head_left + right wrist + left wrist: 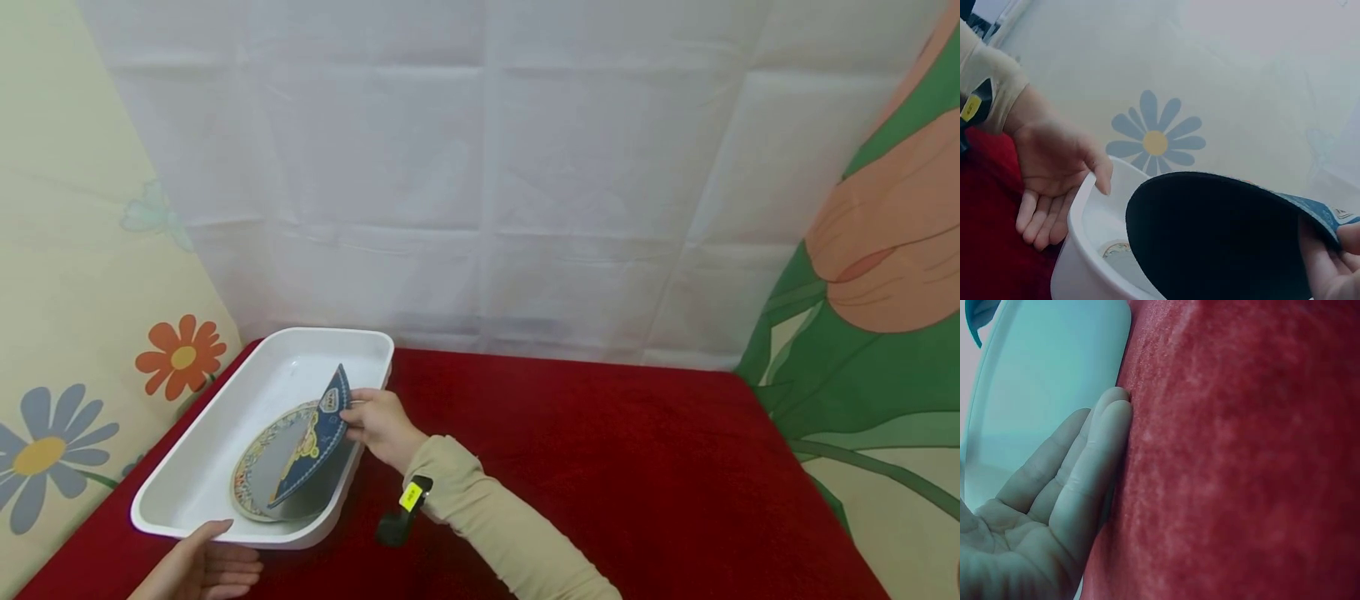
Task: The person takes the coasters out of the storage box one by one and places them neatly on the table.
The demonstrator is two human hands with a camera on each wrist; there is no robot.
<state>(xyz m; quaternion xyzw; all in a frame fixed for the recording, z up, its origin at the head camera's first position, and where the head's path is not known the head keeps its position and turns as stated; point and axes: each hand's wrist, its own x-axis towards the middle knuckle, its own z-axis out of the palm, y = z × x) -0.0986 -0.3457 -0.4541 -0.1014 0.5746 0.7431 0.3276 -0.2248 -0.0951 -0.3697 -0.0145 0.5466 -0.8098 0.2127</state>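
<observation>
My right hand (382, 429) pinches the edge of a round, thin mat (324, 433) with a blue printed face and a yellow figure. It holds the mat steeply tilted over a white plastic basin (345, 343); the black underside shows in the right wrist view. Beneath it, inside the basin, lies a second round mat (277, 458) with a grey middle and a patterned border, partly hidden. At the near rim is my left hand (198, 567). Its thumb reaches over the rim, and its straight fingers (1075, 494) lie along the outside wall.
A red cloth (615, 467) covers the table, with the basin at its left side. Behind hangs a creased white sheet (480, 167). Flower-printed walls stand at left and right.
</observation>
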